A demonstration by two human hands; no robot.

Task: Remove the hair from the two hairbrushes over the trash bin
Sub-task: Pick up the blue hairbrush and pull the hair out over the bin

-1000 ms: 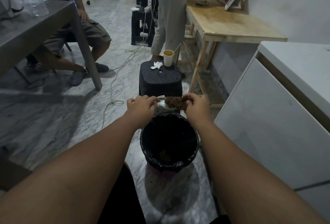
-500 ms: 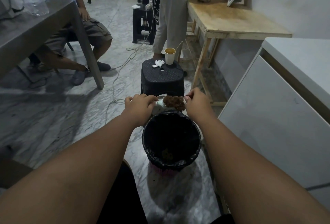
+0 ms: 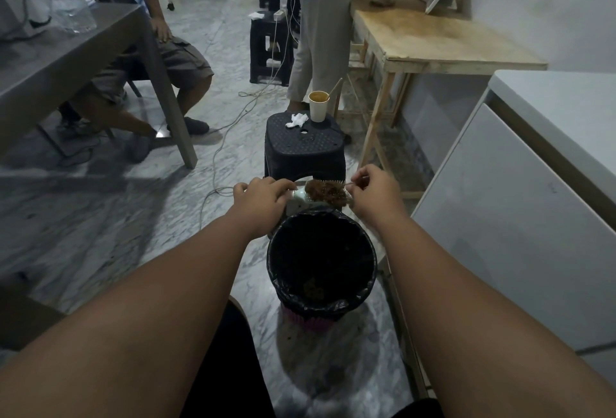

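Note:
My left hand (image 3: 261,202) grips a pale hairbrush (image 3: 300,201) by its handle end, holding it level over the far rim of the trash bin (image 3: 368,279). A brown wad of hair (image 3: 325,191) fills the bristles. My right hand (image 3: 373,196) is at the brush's right end, fingertips pinched on a few strands of that hair. The bin is black-lined with a pink base, and some brown hair lies at its bottom. Only one hairbrush is in view.
A black plastic stool (image 3: 305,147) stands just behind the bin, carrying a paper cup (image 3: 318,106) and crumpled tissue (image 3: 296,120). A white cabinet (image 3: 520,217) is at the right, a wooden table (image 3: 436,41) behind it. Two people and floor cables (image 3: 220,151) are farther back.
My right hand has shifted a little to the right, off the hair wad, pinching strands at the brush's end. The brush and left hand stay over the bin's far rim.

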